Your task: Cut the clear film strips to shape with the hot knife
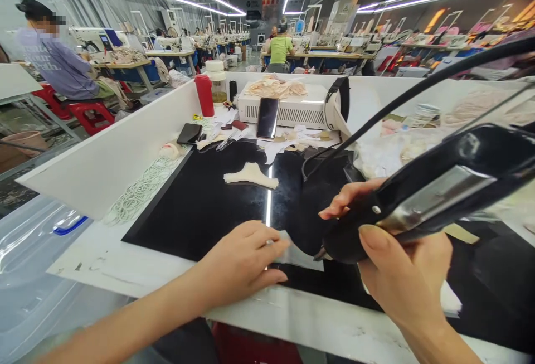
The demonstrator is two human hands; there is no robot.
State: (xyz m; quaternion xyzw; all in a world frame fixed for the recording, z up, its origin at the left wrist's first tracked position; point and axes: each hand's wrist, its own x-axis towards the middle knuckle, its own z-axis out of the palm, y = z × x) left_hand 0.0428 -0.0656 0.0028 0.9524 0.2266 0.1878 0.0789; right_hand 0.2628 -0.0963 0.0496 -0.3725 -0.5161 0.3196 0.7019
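Observation:
My right hand (412,275) is wrapped round a black corded hand tool (434,191), its body slanting up to the right. A small metal tip on the tool points down at the edge of a thin pale grey sheet (303,255). My left hand (238,261) lies low over the black mat (188,224), fingers stretched out and apart, fingertips at the left end of that sheet. Whether they press on it is hard to see. Farther back on the mat lies a cream curved fabric piece (251,175). Beneath my right hand, a white piece (451,300) shows partly.
A phone (267,117) leans on a white vented box (288,108) amid paper scraps. Left of the mat are pale green cord loops (142,191), a black wallet (189,134) and a red cup (204,95). The tool's black cable (401,85) arches overhead. Plastic bags (388,149) lie right.

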